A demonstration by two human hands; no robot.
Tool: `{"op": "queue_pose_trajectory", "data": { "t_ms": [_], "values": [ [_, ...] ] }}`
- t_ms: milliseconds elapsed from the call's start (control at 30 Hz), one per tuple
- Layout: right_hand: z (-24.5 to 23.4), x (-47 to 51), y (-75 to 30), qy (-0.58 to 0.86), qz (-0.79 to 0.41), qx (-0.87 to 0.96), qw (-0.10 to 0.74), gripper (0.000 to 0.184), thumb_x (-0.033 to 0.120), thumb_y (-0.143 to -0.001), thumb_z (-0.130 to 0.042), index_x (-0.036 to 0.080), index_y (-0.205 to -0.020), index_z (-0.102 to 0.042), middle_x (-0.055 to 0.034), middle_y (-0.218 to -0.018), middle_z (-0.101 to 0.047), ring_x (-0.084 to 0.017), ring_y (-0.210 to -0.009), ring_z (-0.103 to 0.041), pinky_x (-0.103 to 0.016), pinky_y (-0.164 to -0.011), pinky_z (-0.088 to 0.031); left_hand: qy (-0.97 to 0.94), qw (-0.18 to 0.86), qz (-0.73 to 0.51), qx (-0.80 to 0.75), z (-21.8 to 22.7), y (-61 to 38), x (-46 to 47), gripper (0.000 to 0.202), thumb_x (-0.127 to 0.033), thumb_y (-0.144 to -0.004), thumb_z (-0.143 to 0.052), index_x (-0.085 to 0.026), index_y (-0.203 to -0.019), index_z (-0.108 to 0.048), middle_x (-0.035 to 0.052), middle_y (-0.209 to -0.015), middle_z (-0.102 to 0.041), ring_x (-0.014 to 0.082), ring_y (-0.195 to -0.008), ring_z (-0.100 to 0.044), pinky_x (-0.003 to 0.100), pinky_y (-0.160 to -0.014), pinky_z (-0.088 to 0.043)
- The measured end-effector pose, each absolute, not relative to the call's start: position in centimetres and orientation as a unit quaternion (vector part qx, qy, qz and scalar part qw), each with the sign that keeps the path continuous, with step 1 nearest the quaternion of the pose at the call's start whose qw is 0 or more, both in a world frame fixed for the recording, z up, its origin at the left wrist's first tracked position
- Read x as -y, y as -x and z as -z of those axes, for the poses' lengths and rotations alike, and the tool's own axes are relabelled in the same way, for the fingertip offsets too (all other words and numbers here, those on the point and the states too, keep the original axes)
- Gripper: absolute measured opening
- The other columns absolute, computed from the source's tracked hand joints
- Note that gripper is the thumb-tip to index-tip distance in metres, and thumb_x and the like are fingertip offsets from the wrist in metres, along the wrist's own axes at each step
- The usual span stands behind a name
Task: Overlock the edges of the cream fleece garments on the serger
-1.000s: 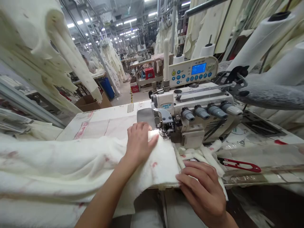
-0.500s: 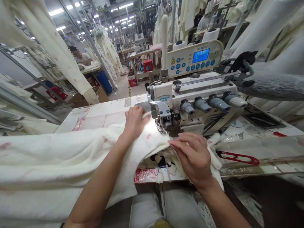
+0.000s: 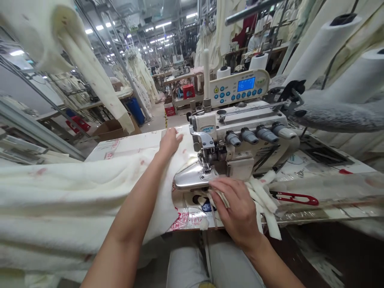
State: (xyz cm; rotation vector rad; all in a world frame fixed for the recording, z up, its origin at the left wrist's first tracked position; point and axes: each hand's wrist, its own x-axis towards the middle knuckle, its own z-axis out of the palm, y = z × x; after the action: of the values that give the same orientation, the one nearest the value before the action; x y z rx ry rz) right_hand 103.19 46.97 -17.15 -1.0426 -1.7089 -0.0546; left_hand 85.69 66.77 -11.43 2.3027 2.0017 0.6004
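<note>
Cream fleece fabric (image 3: 99, 192) with faint reddish spots spreads over the table's left side, its curved edge reaching the needle area of the overlock sewing machine (image 3: 204, 130). My left hand (image 3: 170, 142) is closed on the fabric beyond the presser foot, fingers curled and thumb at the side. The machine's shiny metal plate (image 3: 192, 176) lies uncovered in front of the needles. At its right end, my right hand (image 3: 235, 204) has its fingertips by the plate, thumb apart and nothing clearly held. Cream offcut strips (image 3: 265, 196) hang beside and partly behind that hand.
Red thread snips (image 3: 295, 198) lie on the table's right side. A control panel (image 3: 240, 88) with a blue screen stands behind the machine head. Large thread cones (image 3: 327, 48) rise at right. Cream fabric (image 3: 90, 72) hangs at upper left.
The fabric has moved away and left, uncovering the metal plate. My left hand has gone farther back with it. My right hand has let go of the fabric edge and stays near the plate.
</note>
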Motion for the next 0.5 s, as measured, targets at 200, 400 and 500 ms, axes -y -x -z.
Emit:
{"op": "queue_pose_trajectory", "data": {
  "t_ms": [200, 400, 500],
  "values": [
    [18.3, -45.9, -102.3, 0.456, -0.232, 0.683, 0.521, 0.016, 0.025, -0.088, -0.052, 0.020, -0.101, -0.060, -0.0043, -0.090, -0.064, -0.017, -0.078, -0.058, -0.028, -0.068, -0.044, -0.690, 0.044, -0.189, -0.697, 12.3, -80.0, -58.1, 0.041, -0.043, -0.085, -0.042, -0.018, -0.117, -0.040, 0.0139, -0.111, -0.058, 0.0279, -0.094, -0.058, 0.038, -0.078, -0.042],
    [18.5, -47.2, -100.6, 0.440, -0.509, 0.531, 0.514, 0.047, 0.057, -0.084, -0.045, 0.015, -0.066, -0.060, 0.0021, -0.046, -0.048, -0.010, -0.037, -0.041, -0.021, -0.036, -0.030, -0.793, 0.221, -0.118, -0.555, 10.9, -82.2, -47.1, 0.028, -0.042, -0.090, -0.034, -0.021, -0.083, -0.051, 0.0017, -0.082, -0.060, 0.0168, -0.077, -0.055, 0.026, -0.069, -0.040],
    [18.5, -47.7, -100.9, 0.468, -0.501, 0.468, 0.557, 0.046, 0.059, -0.082, -0.046, 0.017, -0.063, -0.050, 0.0059, -0.044, -0.039, -0.008, -0.033, -0.030, -0.020, -0.032, -0.024, -0.851, 0.254, -0.087, -0.451, 10.0, -86.2, -46.2, 0.020, -0.037, -0.089, -0.040, -0.021, -0.081, -0.050, -0.0020, -0.076, -0.059, 0.0131, -0.070, -0.053, 0.023, -0.064, -0.037]
  ]
}}
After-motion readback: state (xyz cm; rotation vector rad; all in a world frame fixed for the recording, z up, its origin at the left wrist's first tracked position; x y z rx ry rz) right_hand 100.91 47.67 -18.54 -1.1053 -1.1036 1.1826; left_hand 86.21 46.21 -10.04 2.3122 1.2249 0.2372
